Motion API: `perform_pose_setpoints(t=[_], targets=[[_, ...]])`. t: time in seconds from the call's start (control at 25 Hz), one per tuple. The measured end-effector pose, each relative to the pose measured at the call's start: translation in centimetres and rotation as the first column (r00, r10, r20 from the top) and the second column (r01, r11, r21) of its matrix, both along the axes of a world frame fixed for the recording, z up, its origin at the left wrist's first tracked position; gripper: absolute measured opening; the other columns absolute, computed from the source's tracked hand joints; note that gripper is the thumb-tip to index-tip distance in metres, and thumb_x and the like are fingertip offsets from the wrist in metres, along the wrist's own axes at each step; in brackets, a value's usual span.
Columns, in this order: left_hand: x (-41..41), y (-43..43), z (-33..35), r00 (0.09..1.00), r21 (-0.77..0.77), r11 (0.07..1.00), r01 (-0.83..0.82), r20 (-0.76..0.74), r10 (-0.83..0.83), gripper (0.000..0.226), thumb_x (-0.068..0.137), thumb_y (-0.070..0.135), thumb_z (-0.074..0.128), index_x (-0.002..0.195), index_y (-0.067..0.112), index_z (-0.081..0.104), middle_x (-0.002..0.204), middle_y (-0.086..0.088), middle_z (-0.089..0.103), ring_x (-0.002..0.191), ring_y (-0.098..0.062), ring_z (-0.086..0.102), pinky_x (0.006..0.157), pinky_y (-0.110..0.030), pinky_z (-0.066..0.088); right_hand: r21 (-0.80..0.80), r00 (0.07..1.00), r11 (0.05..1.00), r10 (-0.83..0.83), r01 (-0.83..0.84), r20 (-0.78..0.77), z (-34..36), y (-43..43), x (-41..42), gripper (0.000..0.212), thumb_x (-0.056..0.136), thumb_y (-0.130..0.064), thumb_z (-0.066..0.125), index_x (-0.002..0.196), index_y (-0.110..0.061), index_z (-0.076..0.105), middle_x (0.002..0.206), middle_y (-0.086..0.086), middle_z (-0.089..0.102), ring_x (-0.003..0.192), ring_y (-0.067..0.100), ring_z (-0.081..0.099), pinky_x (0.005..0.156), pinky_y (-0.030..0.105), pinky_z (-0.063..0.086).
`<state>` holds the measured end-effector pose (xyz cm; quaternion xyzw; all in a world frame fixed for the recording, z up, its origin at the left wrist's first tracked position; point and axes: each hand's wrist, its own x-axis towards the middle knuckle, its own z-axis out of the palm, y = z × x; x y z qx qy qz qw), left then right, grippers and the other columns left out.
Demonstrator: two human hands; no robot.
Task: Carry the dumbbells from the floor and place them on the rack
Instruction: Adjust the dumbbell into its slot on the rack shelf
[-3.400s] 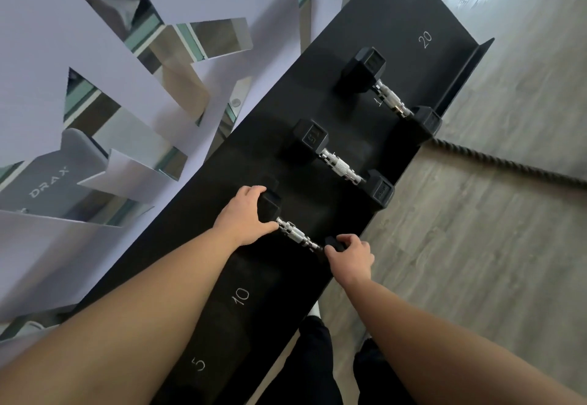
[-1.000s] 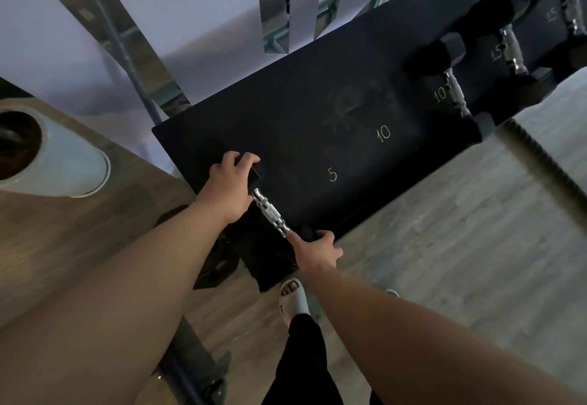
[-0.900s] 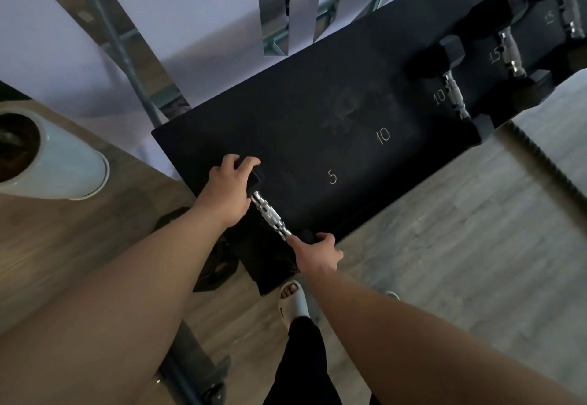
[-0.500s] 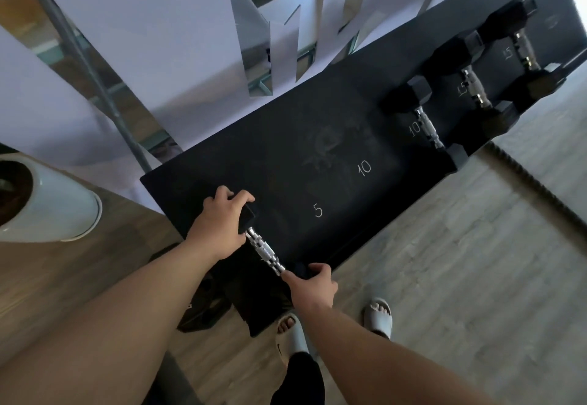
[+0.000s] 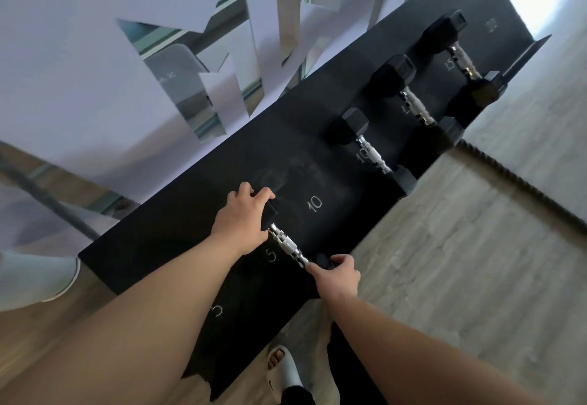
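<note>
A small dumbbell (image 5: 287, 245) with a chrome handle and black hex ends lies across the black rack (image 5: 336, 182), beside the painted "5". My left hand (image 5: 243, 222) grips its far end. My right hand (image 5: 336, 276) grips its near end at the rack's front edge. Both black ends are mostly hidden under my fingers. Further right on the rack rest three larger dumbbells: one by the "10" mark (image 5: 370, 150), a second (image 5: 413, 107) and a third (image 5: 460, 58) near the "15".
A white wall with mirror cut-outs (image 5: 197, 86) runs behind the rack. A thick rope (image 5: 524, 182) lies on the wood floor to the right. A white round pot (image 5: 35, 280) stands at the left. My sandalled foot (image 5: 282, 369) is below the rack's front edge.
The small dumbbell, held at both ends, has moved from the rack's left end rightward to the "5" mark. The view has swung right and now shows more of the three resting dumbbells.
</note>
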<state>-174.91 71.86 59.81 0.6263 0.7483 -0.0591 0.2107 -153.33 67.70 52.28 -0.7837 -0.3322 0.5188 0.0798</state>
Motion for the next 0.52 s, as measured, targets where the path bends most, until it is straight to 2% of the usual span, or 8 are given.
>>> perform_pose_setpoints(t=[0.16, 0.32, 0.4, 0.52], targets=[[3.1, 5.6, -0.2, 1.000, 0.001, 1.000, 0.017, 0.004, -0.017, 0.074, 0.081, 0.030, 0.085, 0.139, 0.036, 0.040, 0.139, -0.005, 0.037, 0.119, -0.025, 0.049, 0.075, -0.032, 0.055, -0.004, 0.999, 0.999, -0.033, 0.033, 0.005, -0.8, 5.1, 2.7, 0.066, 0.076, -0.043, 0.087, 0.128, -0.024, 0.051, 0.130, 0.007, 0.044, 0.096, 0.023, 0.061, 0.098, 0.050, 0.058], [5.0, 9.4, -0.8, 1.000, -0.021, 1.000, 0.003, -0.001, -0.003, 0.074, 0.083, 0.028, 0.084, 0.141, 0.036, 0.039, 0.143, -0.006, 0.035, 0.124, -0.025, 0.046, 0.074, -0.030, 0.052, -0.021, 0.999, 0.999, -0.044, 0.044, 0.002, -1.7, 8.8, 4.4, 0.066, 0.078, -0.042, 0.085, 0.131, -0.024, 0.050, 0.131, 0.006, 0.041, 0.100, 0.026, 0.061, 0.097, 0.052, 0.059], [5.5, 10.5, -1.3, 1.000, -0.046, 0.999, -0.020, 0.002, 0.020, 0.075, 0.085, 0.026, 0.083, 0.144, 0.037, 0.038, 0.148, -0.006, 0.033, 0.128, -0.026, 0.044, 0.078, -0.031, 0.054, -0.035, 0.998, 0.998, -0.057, 0.057, 0.001, -2.1, 9.9, 4.6, 0.066, 0.078, -0.045, 0.084, 0.130, -0.026, 0.049, 0.133, 0.006, 0.040, 0.107, 0.031, 0.060, 0.095, 0.055, 0.060], [5.6, 11.4, -1.8, 0.998, -0.102, 0.993, -0.059, -0.002, 0.059, 0.076, 0.089, 0.020, 0.078, 0.149, 0.036, 0.035, 0.155, -0.005, 0.028, 0.134, -0.028, 0.041, 0.089, -0.034, 0.055, -0.090, 0.999, 0.996, 0.003, 0.001, 0.042, -2.3, 11.3, 4.6, 0.064, 0.083, -0.048, 0.082, 0.132, -0.024, 0.049, 0.138, 0.010, 0.038, 0.125, 0.037, 0.052, 0.102, 0.053, 0.055]])
